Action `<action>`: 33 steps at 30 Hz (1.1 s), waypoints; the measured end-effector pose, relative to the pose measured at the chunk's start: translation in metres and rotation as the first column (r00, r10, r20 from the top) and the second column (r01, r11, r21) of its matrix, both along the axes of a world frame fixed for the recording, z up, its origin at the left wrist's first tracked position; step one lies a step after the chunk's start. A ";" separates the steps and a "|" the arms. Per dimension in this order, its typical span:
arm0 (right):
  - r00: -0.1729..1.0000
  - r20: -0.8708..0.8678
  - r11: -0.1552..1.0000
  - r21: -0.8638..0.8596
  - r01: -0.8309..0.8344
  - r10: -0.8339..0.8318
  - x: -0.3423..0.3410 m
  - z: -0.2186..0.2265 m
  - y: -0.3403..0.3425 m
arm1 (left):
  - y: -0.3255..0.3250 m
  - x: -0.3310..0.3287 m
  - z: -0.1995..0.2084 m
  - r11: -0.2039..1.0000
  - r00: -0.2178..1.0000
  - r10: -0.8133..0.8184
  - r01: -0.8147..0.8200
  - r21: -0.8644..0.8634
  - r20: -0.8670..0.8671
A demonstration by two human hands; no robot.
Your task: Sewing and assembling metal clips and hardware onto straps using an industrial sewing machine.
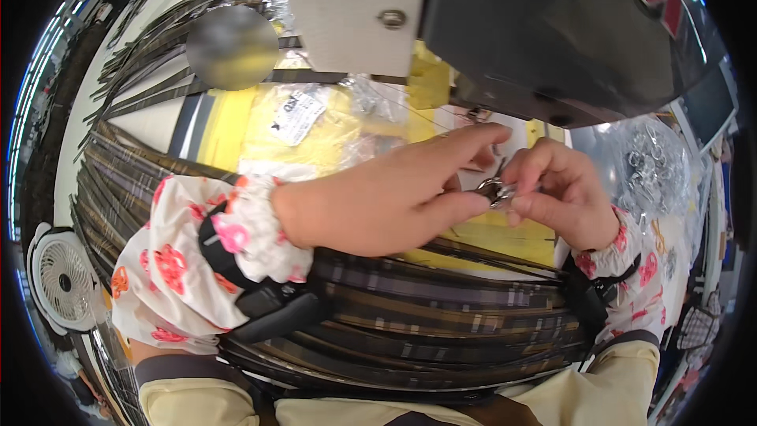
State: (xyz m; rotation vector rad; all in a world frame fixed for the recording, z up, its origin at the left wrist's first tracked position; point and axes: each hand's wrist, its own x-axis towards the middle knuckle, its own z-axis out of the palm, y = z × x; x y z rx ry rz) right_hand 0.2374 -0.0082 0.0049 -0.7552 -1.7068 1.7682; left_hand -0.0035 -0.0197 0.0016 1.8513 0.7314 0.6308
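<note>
Just under the sewing machine head, my two hands meet at a small shiny metal buckle or ring; its exact kind is hard to make out. My left hand reaches in from the left, its thumb and curled fingers closed on the metal piece. My right hand pinches the other side of it between thumb and fingers. Part of the piece is hidden by the fingertips. Dark plaid fabric strips lie in a thick bundle across my lap below both hands.
Above my hands is the dark sewing machine with a pale cover plate. Behind my left hand lie yellow fabric in clear plastic and more plaid strips. A clear bag of metal rings sits right; a white fan stands left.
</note>
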 end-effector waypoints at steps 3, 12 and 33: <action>0.987 -0.128 0.988 -0.109 -0.108 0.093 0.002 -0.003 0.001 | 0.009 -0.009 0.008 0.919 0.975 -0.183 0.214 -0.331 0.122; 0.987 0.159 0.906 0.422 -0.039 -0.031 -0.011 0.000 0.007 | 0.011 0.002 0.009 0.940 0.960 0.144 -0.057 0.337 -0.239; 0.864 0.315 0.750 0.653 0.102 -0.392 -0.001 -0.024 0.044 | 0.023 -0.016 -0.002 0.891 0.927 0.191 -0.026 0.454 -0.323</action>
